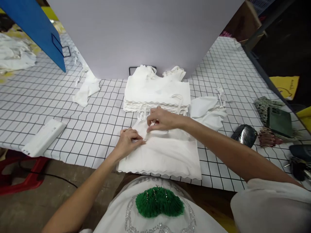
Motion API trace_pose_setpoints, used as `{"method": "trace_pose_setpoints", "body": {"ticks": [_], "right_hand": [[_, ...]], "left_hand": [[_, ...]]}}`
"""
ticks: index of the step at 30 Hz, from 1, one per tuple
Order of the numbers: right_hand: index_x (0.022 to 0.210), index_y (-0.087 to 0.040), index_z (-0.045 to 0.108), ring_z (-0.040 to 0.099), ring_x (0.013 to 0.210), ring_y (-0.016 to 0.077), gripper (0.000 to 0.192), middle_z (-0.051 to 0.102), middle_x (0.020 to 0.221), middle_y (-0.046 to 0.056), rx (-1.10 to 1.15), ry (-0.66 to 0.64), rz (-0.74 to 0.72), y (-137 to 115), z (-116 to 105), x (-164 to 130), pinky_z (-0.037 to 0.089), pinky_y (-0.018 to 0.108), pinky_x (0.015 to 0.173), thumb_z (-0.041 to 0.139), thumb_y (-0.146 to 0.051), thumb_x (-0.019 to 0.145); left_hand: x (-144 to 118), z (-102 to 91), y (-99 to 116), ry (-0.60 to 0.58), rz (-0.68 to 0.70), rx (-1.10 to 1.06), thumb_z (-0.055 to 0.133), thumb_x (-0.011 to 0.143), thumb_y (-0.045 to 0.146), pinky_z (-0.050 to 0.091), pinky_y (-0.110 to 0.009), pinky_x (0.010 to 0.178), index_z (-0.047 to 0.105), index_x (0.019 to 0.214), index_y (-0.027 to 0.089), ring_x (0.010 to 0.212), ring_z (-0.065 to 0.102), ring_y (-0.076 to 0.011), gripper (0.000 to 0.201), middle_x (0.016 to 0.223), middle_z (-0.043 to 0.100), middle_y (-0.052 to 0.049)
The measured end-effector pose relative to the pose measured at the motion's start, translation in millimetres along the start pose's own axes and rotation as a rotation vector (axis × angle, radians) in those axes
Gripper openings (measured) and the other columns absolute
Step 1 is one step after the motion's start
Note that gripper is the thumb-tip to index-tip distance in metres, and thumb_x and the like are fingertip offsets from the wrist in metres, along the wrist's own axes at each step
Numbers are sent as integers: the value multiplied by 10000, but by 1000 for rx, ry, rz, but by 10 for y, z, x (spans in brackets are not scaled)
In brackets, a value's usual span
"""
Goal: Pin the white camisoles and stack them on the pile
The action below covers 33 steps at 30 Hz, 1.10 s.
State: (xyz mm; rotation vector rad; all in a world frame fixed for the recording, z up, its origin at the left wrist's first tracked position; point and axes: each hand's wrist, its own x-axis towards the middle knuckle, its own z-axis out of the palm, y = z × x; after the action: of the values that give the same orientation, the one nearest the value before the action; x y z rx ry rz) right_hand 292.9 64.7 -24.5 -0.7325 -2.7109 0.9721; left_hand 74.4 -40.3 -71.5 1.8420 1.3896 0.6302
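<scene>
A white camisole (160,158) with thin straps and a wavy hem lies flat at the table's front edge, its hem towards me. My left hand (128,140) is closed at the camisole's upper left edge, thumb and fingers pinching the fabric. Above its top edge, my right hand (164,119) is bent into a pinch on the camisole's white fabric near the straps; the exact part held is hidden by the fingers. Just beyond lies a neat stack of white camisoles (156,92), straps pointing away from me.
A grey-white board (145,35) stands behind the stack, a blue one (36,32) at left. Loose white garments (207,111) lie right of the stack. A white power bank-like box (43,138) is at left. A black mouse-shaped object (244,135) and green phone (280,121) lie right.
</scene>
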Motion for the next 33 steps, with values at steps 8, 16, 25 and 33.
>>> {"method": "trace_pose_setpoints", "body": {"ticks": [8,16,25,33], "right_hand": [[618,-195,562,493,878,221,439,485,591,0,-62,169,12,212,-344,540,228,705,1072,469,-370,1010],[1260,-205,654,523,1315,261,309,579,1409,120,3,436,105,89,53,53,385,543,1118,475,-277,1017],[1618,-118,16,232,1535,343,977,221,1641,216,-481,222,306,-659,1283,-1539,279,671,1173,470,-664,945],[1572,-221,321,420,1430,338,610,478,1527,176,-399,565,466,-322,899,-2136,420,610,1078,413,-491,1033]], "left_hand": [[66,-34,-44,-62,74,55,732,830,370,449,-385,806,712,682,220,753,611,-194,212,693,700,-9],[-30,-128,27,94,61,184,737,844,419,519,-444,873,725,1026,211,974,658,-270,276,1013,711,-91],[-681,146,-130,97,428,719,433,973,621,220,-558,1226,20,1632,151,1528,240,-371,909,1659,232,-201],[-396,-12,-144,210,434,561,501,993,459,197,-675,1198,309,1578,324,1516,276,-372,630,1618,372,-113]]}}
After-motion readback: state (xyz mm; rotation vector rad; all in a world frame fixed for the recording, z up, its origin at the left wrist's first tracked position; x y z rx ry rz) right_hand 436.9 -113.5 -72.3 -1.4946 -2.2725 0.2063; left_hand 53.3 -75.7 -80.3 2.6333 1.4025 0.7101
